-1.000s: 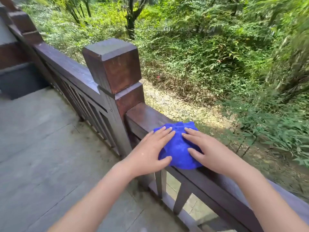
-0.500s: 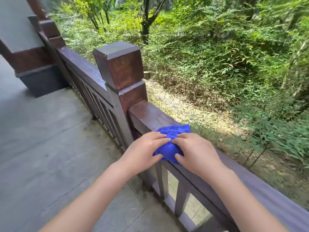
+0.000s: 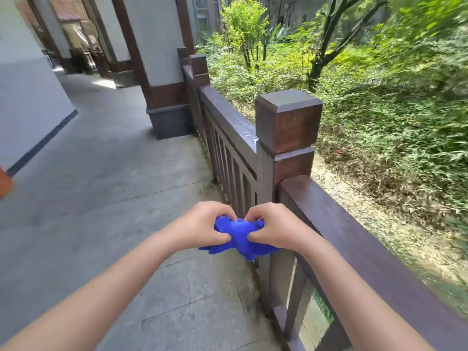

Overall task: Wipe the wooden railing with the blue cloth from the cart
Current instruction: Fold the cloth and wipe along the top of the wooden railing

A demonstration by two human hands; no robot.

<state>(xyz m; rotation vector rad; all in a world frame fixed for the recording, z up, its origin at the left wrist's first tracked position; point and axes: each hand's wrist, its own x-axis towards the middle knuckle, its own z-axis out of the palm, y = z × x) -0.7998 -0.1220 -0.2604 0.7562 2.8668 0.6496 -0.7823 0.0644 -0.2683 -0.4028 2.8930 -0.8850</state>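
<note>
The blue cloth (image 3: 240,238) is bunched up between both hands, in the air on the walkway side of the wooden railing (image 3: 354,236). My left hand (image 3: 202,228) grips its left part and my right hand (image 3: 274,228) grips its right part, fingers curled into the fabric. The cloth hangs clear of the top rail, just left of it. A square dark-brown post (image 3: 287,122) rises from the railing a little beyond my hands. The cart is too far and blurred to pick out.
A grey stone walkway (image 3: 114,186) stretches ahead on the left. A white column with a dark base (image 3: 162,97) stands against the railing farther on. Green bushes and bare soil (image 3: 379,122) lie beyond the rail. An orange object (image 3: 3,183) shows at the left edge.
Both hands lifted the cloth off the top rail and gathered it into a bundle on the walkway side. The view swung left and upward along the corridor.
</note>
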